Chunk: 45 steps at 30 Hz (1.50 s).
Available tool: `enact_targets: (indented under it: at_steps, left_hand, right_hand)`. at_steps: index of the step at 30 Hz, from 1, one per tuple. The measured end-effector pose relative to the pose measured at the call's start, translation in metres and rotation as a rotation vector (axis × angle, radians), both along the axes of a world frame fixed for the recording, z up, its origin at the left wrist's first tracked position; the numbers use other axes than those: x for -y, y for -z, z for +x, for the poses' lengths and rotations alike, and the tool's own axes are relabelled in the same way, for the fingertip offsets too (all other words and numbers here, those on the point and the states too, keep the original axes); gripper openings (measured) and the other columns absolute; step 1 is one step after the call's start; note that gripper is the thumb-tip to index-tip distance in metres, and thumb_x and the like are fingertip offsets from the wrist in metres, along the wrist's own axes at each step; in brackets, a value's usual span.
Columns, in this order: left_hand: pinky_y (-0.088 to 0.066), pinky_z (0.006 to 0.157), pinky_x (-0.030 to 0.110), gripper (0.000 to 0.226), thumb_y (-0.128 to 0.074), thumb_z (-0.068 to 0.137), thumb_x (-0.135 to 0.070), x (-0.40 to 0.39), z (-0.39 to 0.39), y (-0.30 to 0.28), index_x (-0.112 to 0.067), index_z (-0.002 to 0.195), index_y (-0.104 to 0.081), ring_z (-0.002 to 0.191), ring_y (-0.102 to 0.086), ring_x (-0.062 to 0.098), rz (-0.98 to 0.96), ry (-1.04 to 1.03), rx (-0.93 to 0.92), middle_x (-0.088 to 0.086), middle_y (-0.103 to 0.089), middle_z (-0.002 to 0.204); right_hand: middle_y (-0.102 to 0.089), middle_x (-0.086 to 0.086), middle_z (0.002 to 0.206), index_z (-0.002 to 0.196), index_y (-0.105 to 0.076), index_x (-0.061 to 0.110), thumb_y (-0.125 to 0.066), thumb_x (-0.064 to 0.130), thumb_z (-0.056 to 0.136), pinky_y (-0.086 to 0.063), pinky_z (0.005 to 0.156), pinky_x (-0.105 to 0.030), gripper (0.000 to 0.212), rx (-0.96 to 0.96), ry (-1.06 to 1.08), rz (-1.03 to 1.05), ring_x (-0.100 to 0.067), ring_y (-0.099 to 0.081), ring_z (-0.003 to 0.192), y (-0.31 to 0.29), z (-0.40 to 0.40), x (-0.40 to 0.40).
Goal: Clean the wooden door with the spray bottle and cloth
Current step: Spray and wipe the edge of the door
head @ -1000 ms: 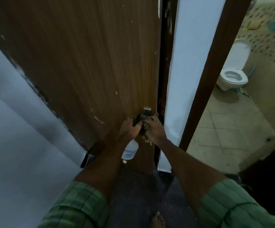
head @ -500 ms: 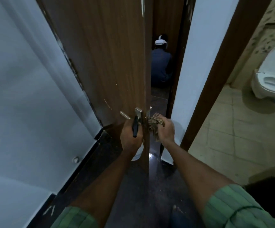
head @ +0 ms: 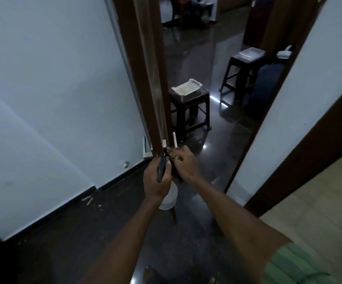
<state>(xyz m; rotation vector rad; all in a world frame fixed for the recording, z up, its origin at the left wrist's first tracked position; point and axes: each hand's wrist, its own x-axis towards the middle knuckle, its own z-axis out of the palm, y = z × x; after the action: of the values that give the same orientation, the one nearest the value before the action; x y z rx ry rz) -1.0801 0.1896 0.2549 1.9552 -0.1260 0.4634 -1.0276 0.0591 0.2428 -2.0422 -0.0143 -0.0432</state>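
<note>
- The wooden door point(head: 145, 68) stands edge-on in the middle of the frame, so it could swing away when we rub it, and our cloth would slip off.
- The spray bottle point(head: 169, 196) hangs low in our left hand point(head: 156, 181); we think it might bump the door.
- Our left fingers are curled round the bottle's dark top.
- Our right hand point(head: 184, 162) is just beside it, fingers bunched round the cloth point(head: 175, 158), at the door handle point(head: 174, 139).
</note>
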Motion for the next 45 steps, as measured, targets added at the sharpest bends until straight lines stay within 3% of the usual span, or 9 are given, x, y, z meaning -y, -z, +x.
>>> enact_targets:
  at_steps: [6,9,14,19,22,24,30,38,45]
  left_hand:
    - [-0.042,0.058,0.032,0.018,-0.061,0.1,-0.034,-0.018,0.0,-0.001,-0.025,0.085,-0.064,0.067,-0.058,0.01,0.078,-0.273,-0.024,-0.007,-0.061,0.073]
    - [-0.052,0.075,0.03,0.015,-0.063,0.099,-0.029,-0.035,0.011,0.001,-0.02,0.105,-0.073,0.088,-0.063,0.011,0.109,-0.331,0.016,-0.007,-0.069,0.093]
    - [-0.036,0.106,0.007,0.04,-0.066,0.098,-0.025,-0.063,0.05,0.006,-0.011,0.136,-0.067,0.121,-0.055,0.002,0.126,-0.369,-0.002,-0.007,-0.067,0.127]
    - [-0.043,0.117,0.034,0.058,-0.054,0.102,-0.05,-0.099,0.099,0.009,-0.016,0.149,-0.056,0.134,-0.057,0.015,0.089,-0.498,-0.185,0.001,-0.063,0.146]
    - [-0.048,0.114,0.046,0.059,-0.049,0.102,-0.055,-0.129,0.13,0.012,-0.015,0.144,-0.059,0.126,-0.063,0.023,0.175,-0.578,-0.236,0.004,-0.069,0.138]
    - [-0.053,0.102,0.052,0.043,-0.05,0.103,-0.051,-0.15,0.148,0.016,-0.017,0.122,-0.07,0.105,-0.07,0.027,0.299,-0.599,-0.201,0.004,-0.076,0.114]
    - [-0.052,0.076,0.042,0.029,-0.059,0.101,-0.042,-0.203,0.182,0.022,-0.022,0.082,-0.066,0.073,-0.067,0.024,0.347,-0.7,-0.13,-0.002,-0.07,0.074]
    - [-0.045,0.079,0.043,0.025,-0.057,0.102,-0.045,-0.252,0.223,0.03,-0.026,0.092,-0.07,0.081,-0.066,0.025,0.478,-0.821,-0.191,-0.006,-0.072,0.083]
    - [-0.044,0.086,0.043,0.04,-0.051,0.1,-0.053,-0.265,0.256,0.026,-0.023,0.106,-0.077,0.09,-0.066,0.021,0.512,-0.973,-0.302,-0.007,-0.074,0.091]
  right_hand:
    - [-0.071,0.009,0.097,0.094,-0.079,0.027,-0.057,0.016,0.087,-0.056,0.093,-0.046,0.025,-0.149,0.021,0.322,-0.013,-0.068,0.095,0.005,0.023,-0.025]
    - [-0.076,0.007,0.097,0.093,-0.079,0.027,-0.051,0.023,0.08,-0.058,0.091,-0.048,0.031,-0.206,0.126,0.399,-0.018,-0.07,0.095,0.013,0.042,-0.038]
    - [-0.066,0.0,0.109,0.099,-0.075,0.023,-0.046,0.032,0.09,-0.054,0.093,-0.041,0.032,-0.238,-0.051,0.309,-0.021,-0.065,0.103,0.011,0.073,-0.072]
    - [-0.055,-0.001,0.118,0.117,-0.071,0.019,-0.046,0.027,0.103,-0.046,0.096,-0.031,0.029,-0.141,-0.177,0.112,-0.017,-0.058,0.107,-0.003,0.13,-0.124]
    - [-0.051,0.0,0.122,0.127,-0.066,0.019,-0.048,0.03,0.102,-0.047,0.102,-0.037,0.033,-0.104,-0.227,0.034,-0.019,-0.056,0.109,-0.008,0.162,-0.153]
    - [-0.05,0.001,0.122,0.129,-0.065,0.019,-0.048,0.031,0.101,-0.047,0.103,-0.038,0.035,-0.097,-0.287,-0.006,-0.02,-0.055,0.109,-0.009,0.181,-0.17]
    - [-0.046,0.005,0.113,0.127,-0.066,0.022,-0.051,0.027,0.099,-0.047,0.098,-0.037,0.032,0.005,-0.501,-0.157,-0.022,-0.053,0.11,0.0,0.23,-0.208]
    - [-0.056,-0.002,0.117,0.121,-0.064,0.021,-0.059,0.03,0.093,-0.043,0.079,-0.027,0.029,0.247,-0.845,-0.351,-0.019,-0.057,0.1,0.019,0.292,-0.271]
    - [-0.059,-0.003,0.113,0.11,-0.065,0.019,-0.054,0.035,0.091,-0.049,0.079,-0.035,0.028,0.313,-1.099,-0.441,-0.021,-0.052,0.106,0.038,0.347,-0.292]
